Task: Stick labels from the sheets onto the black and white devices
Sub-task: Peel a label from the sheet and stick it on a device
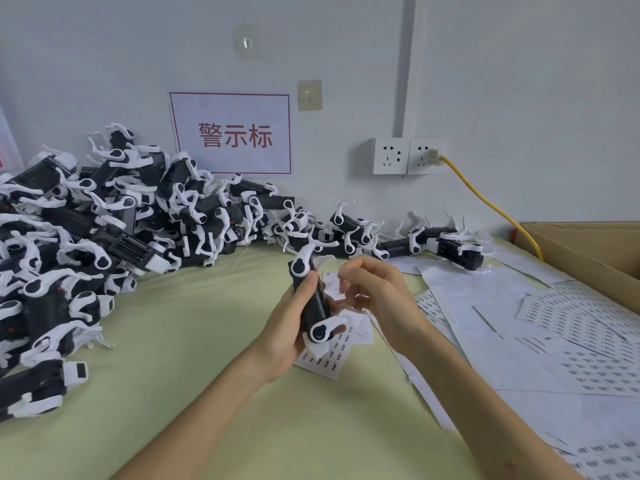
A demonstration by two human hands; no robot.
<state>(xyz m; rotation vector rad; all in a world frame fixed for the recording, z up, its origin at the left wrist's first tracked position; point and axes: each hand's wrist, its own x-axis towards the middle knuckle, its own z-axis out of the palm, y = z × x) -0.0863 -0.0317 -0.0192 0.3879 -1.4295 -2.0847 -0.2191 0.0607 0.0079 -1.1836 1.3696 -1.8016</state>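
Below & rt of the red-lettered wall sign (232, 133), at a pale-green table (190, 358): grips a black-and-white device (313, 303) in the left hand (284, 330), fingers & thumb curled round its black body, thumb laid up the front. Holds it near upright, slightly tilted, one white round-ended arm at top, another at bottom by the palm. Holds the right hand (374, 289) just beside the device, on its rt flank, fingers curled, thumb & forefinger tips drawn close together by the device's upper half. Cannot tell whether a label sits in that pinch: too small, blurred. Cannot tell either whether fingertips touch the device.

Under both hands, likewise below & rt of sign: a label sheet (332, 358) flat on the table, rows of small dark labels, partly hidden by device & left palm. Further rt of sign & lower: more label sheets (571, 327), overlapping, some printed, some blank.

Left of & below sign: big pile of devices (86, 237), heaped vs. the wall. Below sign & running rt: thinner row of devices (433, 240) along the wall foot.

Rt of sign, approx. level w/ its lower edge: twin wall sockets (408, 155), yellow cable (491, 206) plugged into the rt one & dropping toward a cardboard box (588, 247) at far rt.
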